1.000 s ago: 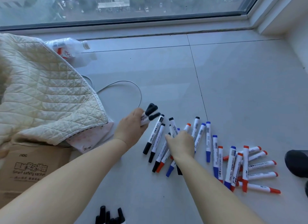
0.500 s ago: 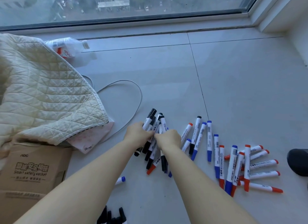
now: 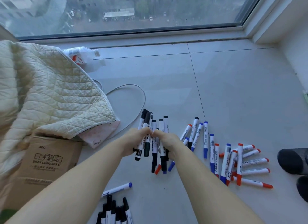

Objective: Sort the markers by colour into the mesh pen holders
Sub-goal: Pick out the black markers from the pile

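Black markers (image 3: pixel 154 137) now gathered, "deli"-branded.

Both forearms bare, no sleeves, no watch or rings on left hand (image 3: pixel 135 141) or right hand (image 3: pixel 168 140). Dark grey sock (image 3: pixel 292 161) on foot.

The two hands, left hand (image 3: pixel 135 143) and right hand (image 3: pixel 167 143), cover the middles of the black markers (image 3: pixel 154 123), so the fingers underneath cannot be seen. At 6 o'clock, more black markers (image 3: pixel 115 212) are cut off by the bottom edge. At 3 o'clock, a dark sock (image 3: pixel 292 161) runs off the side.
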